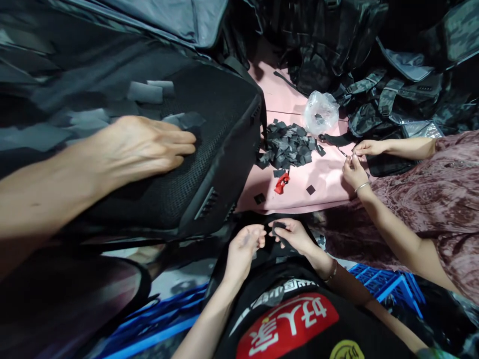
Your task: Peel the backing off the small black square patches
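Note:
Above my lap, my left hand (245,244) is closed, its fingertips curled toward the thumb; what they hold, if anything, is too small to make out. Close beside it, my right hand (294,235) grips a small dark fabric square (279,230) between thumb and fingers. Past my hands, a heap of similar dark squares (290,144) lies on the pink table cover (295,199). Two loose squares and a red object (282,183) with a dark clip-like part lie nearer to me.
At left, another person's hand (149,144) rests on a large black mesh-panelled bag (224,114) strewn with grey pieces. Another person's hands (355,162) work at a strap on the right. Behind stand a clear plastic bag (321,112) and camouflage backpacks (404,94). Blue crates (396,286) sit below.

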Demonstrator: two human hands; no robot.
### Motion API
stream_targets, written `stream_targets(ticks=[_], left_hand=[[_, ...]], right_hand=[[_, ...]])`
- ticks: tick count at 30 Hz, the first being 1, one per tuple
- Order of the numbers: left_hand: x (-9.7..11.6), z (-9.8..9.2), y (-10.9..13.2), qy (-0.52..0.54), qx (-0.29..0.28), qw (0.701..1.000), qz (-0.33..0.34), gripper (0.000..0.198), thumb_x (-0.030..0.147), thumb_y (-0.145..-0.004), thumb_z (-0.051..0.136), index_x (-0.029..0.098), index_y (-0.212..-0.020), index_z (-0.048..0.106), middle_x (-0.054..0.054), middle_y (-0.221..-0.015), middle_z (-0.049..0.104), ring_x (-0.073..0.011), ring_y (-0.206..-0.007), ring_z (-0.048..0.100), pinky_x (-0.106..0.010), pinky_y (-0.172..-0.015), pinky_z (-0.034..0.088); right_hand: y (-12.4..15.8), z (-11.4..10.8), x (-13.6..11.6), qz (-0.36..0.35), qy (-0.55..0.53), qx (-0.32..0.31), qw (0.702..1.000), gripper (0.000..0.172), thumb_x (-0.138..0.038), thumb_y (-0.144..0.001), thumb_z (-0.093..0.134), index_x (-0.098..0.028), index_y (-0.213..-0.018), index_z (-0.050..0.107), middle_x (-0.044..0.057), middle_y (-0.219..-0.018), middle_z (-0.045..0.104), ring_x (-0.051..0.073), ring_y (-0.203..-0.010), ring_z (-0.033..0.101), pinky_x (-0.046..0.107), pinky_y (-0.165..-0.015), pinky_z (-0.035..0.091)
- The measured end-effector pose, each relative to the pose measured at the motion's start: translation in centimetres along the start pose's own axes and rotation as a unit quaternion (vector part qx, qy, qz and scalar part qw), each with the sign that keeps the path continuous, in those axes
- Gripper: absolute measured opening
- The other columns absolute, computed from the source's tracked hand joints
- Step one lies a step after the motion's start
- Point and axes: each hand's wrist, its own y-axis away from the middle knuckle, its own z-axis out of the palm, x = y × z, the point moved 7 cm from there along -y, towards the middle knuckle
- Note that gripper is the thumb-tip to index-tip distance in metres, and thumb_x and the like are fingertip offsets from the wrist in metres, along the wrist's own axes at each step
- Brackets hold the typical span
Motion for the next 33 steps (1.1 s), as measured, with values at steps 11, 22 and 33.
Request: stream_targets(ticks=[11, 22, 33], left_hand=[[0.3, 0.1, 0.7, -0.029, -0.005, 0.999, -0.029, 0.025, 0.035, -0.066, 0.067, 0.012, -0.073, 0.069, 0.001, -0.055, 0.048, -0.0096, -0.052, 0.039, -0.022, -0.048, 0.03], [0.0, 1.3, 0.1, -0.208, -0.02, 0.978, 0.028, 0.036, 0.05, -0.061, 0.072, 0.016, -0.066, 0.064, 0.002, -0.055, 0.047, -0.0109, -0.053, 0.037, -0.023, -0.049, 0.029], [-0.1, 0.0, -0.4, -0.177, 0.026, 0.984, 0.009, 0.039, 0.052, -0.061, 0.073, 0.014, -0.07, 0.066, 0.0, -0.06, 0.054, -0.0107, -0.054, 0.039, -0.023, -0.049, 0.029]], right_hand=[[0.2, -1.4, 0.3, -0.02, 0.087, 0.002, 0.996, 0.039, -0.049, -0.072, 0.064, -0.013, -0.06, 0.056, -0.004, -0.046, 0.049, 0.004, -0.038, 0.04, 0.015, -0.036, 0.026], [1.0, -3.3, 0.5, -0.001, 0.14, 0.018, 0.99, 0.035, -0.047, -0.065, 0.071, -0.014, -0.063, 0.058, -0.005, -0.046, 0.048, 0.006, -0.039, 0.044, 0.017, -0.041, 0.035], [-2.5, -12.8, -5.3, -0.071, 0.292, 0.231, 0.925, 0.033, -0.037, -0.088, 0.04, -0.015, -0.067, 0.054, 0.0, -0.056, 0.05, 0.011, -0.055, 0.05, 0.022, -0.055, 0.042]])
